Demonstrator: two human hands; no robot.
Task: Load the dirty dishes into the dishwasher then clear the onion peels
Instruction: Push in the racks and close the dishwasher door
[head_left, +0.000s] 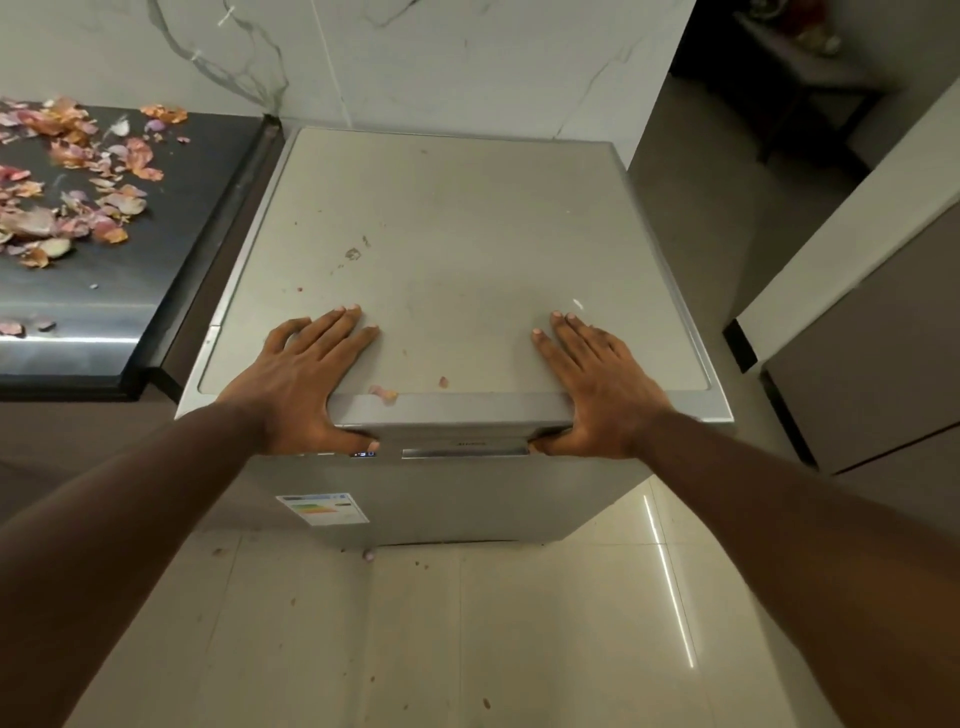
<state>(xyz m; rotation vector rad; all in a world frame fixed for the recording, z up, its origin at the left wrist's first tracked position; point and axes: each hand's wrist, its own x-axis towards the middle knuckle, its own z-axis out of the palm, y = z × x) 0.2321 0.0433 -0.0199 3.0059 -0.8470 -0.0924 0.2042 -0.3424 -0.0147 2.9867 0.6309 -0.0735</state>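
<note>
A silver freestanding dishwasher (457, 249) stands in front of me, its door closed. My left hand (306, 379) lies flat on the top's front left, fingers straight, with the thumb hooked under the front lip. My right hand (592, 384) lies flat on the front right in the same way, thumb under the lip beside the door handle (465, 451). Onion peels (67, 182) lie scattered over the black countertop (156, 249) to the left. A few small peel bits (383, 393) sit on the dishwasher's front edge. No dishes are in view.
A marbled white wall (415, 67) stands behind the dishwasher. Grey cabinets (857, 364) with a pale top are at the right. The tiled floor (467, 623) below carries a few crumbs and a peel bit. A dark doorway opens at the far right.
</note>
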